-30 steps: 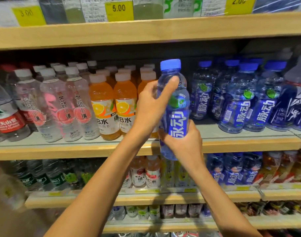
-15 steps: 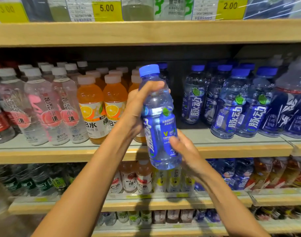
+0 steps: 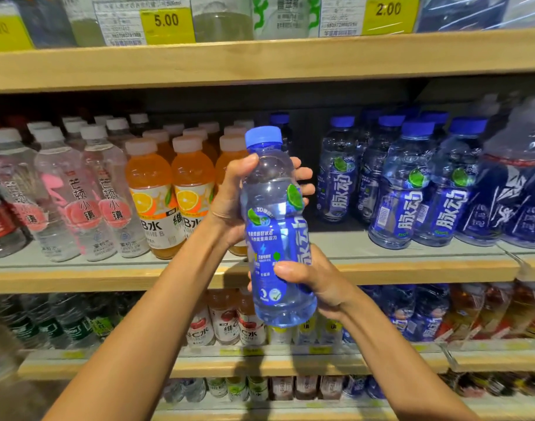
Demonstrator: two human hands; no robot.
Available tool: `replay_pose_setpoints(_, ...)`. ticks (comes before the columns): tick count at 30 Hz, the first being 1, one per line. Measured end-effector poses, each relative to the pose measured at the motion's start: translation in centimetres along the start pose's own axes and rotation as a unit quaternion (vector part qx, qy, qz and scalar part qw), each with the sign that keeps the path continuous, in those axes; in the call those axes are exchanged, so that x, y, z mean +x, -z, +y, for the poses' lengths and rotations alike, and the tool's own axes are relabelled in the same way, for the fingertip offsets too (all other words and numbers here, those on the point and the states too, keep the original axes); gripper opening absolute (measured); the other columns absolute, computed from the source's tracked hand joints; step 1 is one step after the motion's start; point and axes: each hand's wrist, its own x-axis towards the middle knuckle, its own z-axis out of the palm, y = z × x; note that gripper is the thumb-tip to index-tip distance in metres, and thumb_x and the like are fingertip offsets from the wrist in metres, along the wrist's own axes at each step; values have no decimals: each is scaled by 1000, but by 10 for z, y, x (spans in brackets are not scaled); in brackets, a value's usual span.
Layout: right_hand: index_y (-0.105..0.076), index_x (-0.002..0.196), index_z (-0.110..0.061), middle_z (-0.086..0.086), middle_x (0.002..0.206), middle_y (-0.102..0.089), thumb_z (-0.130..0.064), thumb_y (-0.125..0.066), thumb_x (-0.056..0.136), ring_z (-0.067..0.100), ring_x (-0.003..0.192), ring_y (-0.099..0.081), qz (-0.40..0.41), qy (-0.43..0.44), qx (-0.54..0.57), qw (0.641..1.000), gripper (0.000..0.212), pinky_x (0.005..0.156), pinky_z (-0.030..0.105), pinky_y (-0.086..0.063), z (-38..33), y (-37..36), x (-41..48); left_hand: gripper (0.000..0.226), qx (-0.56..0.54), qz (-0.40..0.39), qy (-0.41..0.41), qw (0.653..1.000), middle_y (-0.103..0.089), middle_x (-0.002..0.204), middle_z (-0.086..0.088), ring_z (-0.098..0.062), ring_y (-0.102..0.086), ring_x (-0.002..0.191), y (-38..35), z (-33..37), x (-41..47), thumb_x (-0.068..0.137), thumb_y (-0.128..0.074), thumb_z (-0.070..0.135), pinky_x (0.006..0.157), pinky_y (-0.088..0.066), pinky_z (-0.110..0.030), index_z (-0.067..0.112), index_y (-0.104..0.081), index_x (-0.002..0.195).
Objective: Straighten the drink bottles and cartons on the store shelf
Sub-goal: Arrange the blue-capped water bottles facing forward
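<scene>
A clear blue-capped bottle with a blue label hangs upright in front of the middle shelf, off its board. My left hand grips its upper part, thumb in front and fingers wrapped behind. My right hand grips its lower part around the label. The label's back text faces me, with the big white brand characters turned to the right side. Behind the bottle, the shelf shows a gap between the orange drinks and the row of matching blue bottles.
Pink-labelled clear bottles stand left of the orange ones. Large dark blue bottles fill the far right. An upper shelf carries yellow price tags. Lower shelves hold more drinks.
The bottle has been rotated in both hands so the brand characters moved from the front to the right side. It also came back upright from a slight tilt and sits lower and nearer.
</scene>
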Motion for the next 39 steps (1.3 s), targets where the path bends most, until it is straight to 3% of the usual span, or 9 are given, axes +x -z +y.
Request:
replay_pose_setpoints(3,-66,98,-10,13,92,-71,-34,-75,55,30,85,-66,73,3,-56,996,51,81,44,-55,-1,4,-6,55,116,62,-13,991,-74,100,-7,-20,-71,91,0,0,-4,52,-83,55,74,-58,-32,19,-78,93)
replay_pose_setpoints(8,-67,86,-20,-4,79,-75,-24,-81,59,9,71,-70,166,42,-111,979,30,61,20,-53,-2,5,-14,36,315,237,-75,916,-71,105,-5,-19,-68,101,-9,-2,-6,81,-66,50,94,-52,-44,19,-66,100)
replay_pose_setpoints(13,-59,96,-23,-9,84,-72,-25,-85,64,2,74,-68,294,39,-211,932,41,61,16,-51,1,3,-18,26,375,300,-148,864,-71,97,2,-8,-67,92,-34,-14,-7,92,-57,37,80,-52,-26,14,-66,99)
replay_pose_setpoints(23,-43,118,-15,4,109,-63,-42,-84,63,23,102,-60,374,52,-326,867,73,84,44,-51,2,-21,-22,34,357,370,-193,836,-70,85,3,-3,-67,72,-63,-34,10,75,-80,31,57,-46,-9,12,-63,98)
replay_pose_setpoints(26,-41,122,-22,-2,109,-62,-42,-81,67,18,99,-61,349,53,-344,870,70,85,39,-51,1,-19,-27,13,314,358,-198,857,-68,67,6,-5,-64,59,-61,-29,10,76,-77,17,54,-48,-15,16,-65,77)
replay_pose_setpoints(29,-46,116,-32,-14,104,-66,-55,-74,64,5,95,-65,261,58,-258,928,64,80,24,-53,-6,-6,-36,13,207,318,-144,914,-65,59,3,-11,-61,52,-53,-17,7,77,-73,12,51,-50,-22,13,-63,69)
replay_pose_setpoints(34,-57,118,-16,4,114,-69,-63,-81,53,21,104,-66,81,-19,-80,993,84,85,32,-53,-20,13,-39,22,21,102,-34,994,-69,77,-7,-22,-66,66,-36,-10,5,60,-75,26,63,-56,-30,11,-73,76)
replay_pose_setpoints(37,-66,107,-22,17,109,-69,-48,-85,57,35,104,-65,44,-4,-76,996,59,89,45,-53,-21,10,-33,53,-32,-5,-15,999,-66,85,-8,-24,-65,71,-30,-12,11,48,-85,33,67,-55,-32,6,-67,90)
replay_pose_setpoints(39,-71,92,-36,2,96,-74,-35,-79,63,19,91,-70,65,20,-94,993,31,76,30,-56,-21,5,-31,54,-56,-52,-1,997,-66,85,-7,-24,-65,72,-26,-16,14,49,-86,33,67,-55,-31,6,-66,91)
